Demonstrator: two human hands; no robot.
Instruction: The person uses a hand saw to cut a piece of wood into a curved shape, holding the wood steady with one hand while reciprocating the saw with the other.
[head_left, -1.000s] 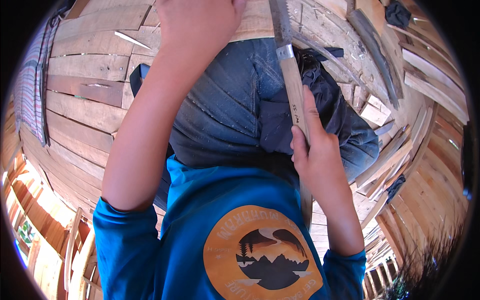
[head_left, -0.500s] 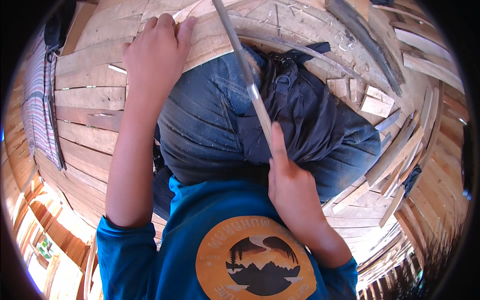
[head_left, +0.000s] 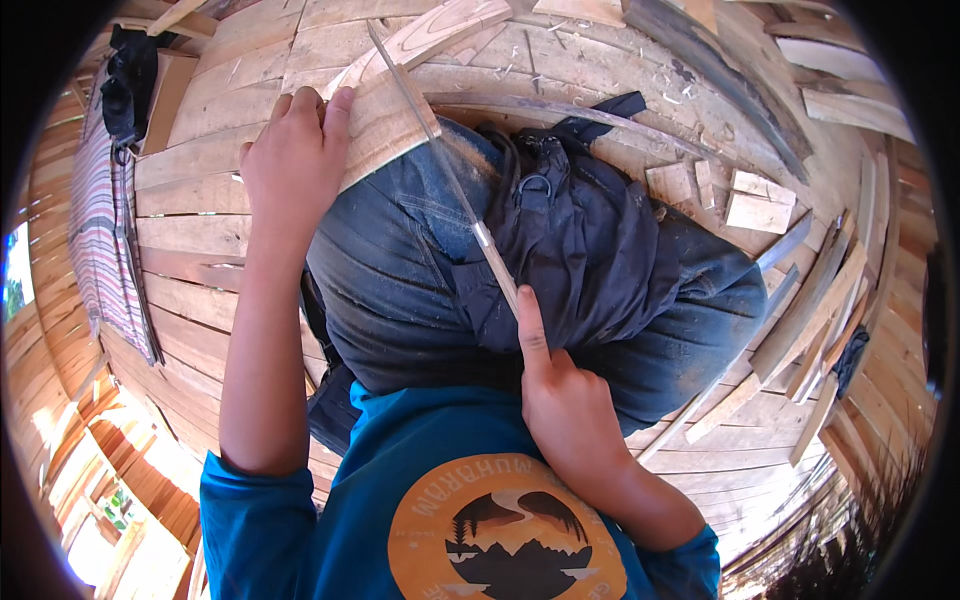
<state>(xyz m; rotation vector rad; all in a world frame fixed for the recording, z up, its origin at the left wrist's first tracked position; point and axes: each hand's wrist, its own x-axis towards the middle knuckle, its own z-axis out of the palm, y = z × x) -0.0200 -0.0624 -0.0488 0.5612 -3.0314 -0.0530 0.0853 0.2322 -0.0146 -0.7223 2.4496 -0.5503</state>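
From my remote feed, I can't see the curled fingers of the right hand, which hides the butt of the saw handle. The left hand covers part of the board. The lower edge crops the shirt.

Daylight brightens the floor, with blown-out glare beyond its near left corner and at its near right edge. The fisheye lens bends the outer planks toward a black rim, while the middle looks fairly sharp.
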